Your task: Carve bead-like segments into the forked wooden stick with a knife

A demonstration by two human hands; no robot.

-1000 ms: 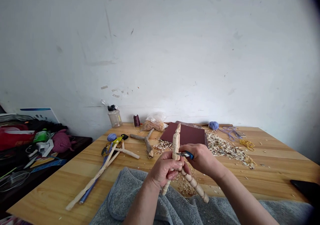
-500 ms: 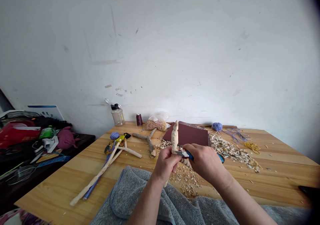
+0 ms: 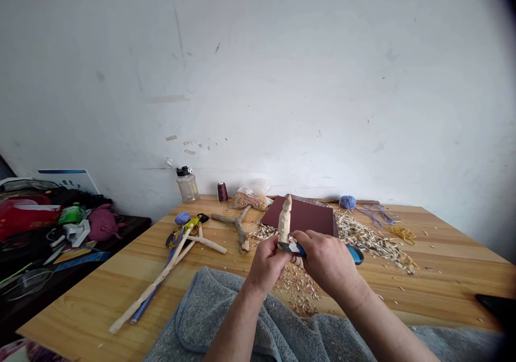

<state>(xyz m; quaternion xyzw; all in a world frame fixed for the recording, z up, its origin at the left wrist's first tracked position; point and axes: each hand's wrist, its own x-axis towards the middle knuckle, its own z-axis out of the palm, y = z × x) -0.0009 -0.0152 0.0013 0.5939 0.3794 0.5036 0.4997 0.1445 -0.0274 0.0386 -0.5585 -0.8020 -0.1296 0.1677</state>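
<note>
wooden table (image 3: 403,292) | wood shavings (image 3: 371,244) | dark red sheet (image 3: 300,217) | forked branch (image 3: 237,230) | thread spool (image 3: 222,192) | plastic bottle (image 3: 187,186) | blue yarn ball (image 3: 347,202)

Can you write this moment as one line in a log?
left hand: carved wooden figure | right hand: blue-handled knife | blade at figure's lower end

A big white wall (image 3: 258,82) fills the back of the room. It has gray smudges, thin scratches and small chipped spots. A long wooden table (image 3: 451,281) with light and dark stripes stands against it. To the left is a lower dark table (image 3: 135,225), and a white board (image 3: 68,181) leans on the wall behind it. The light is soft and even.
</note>
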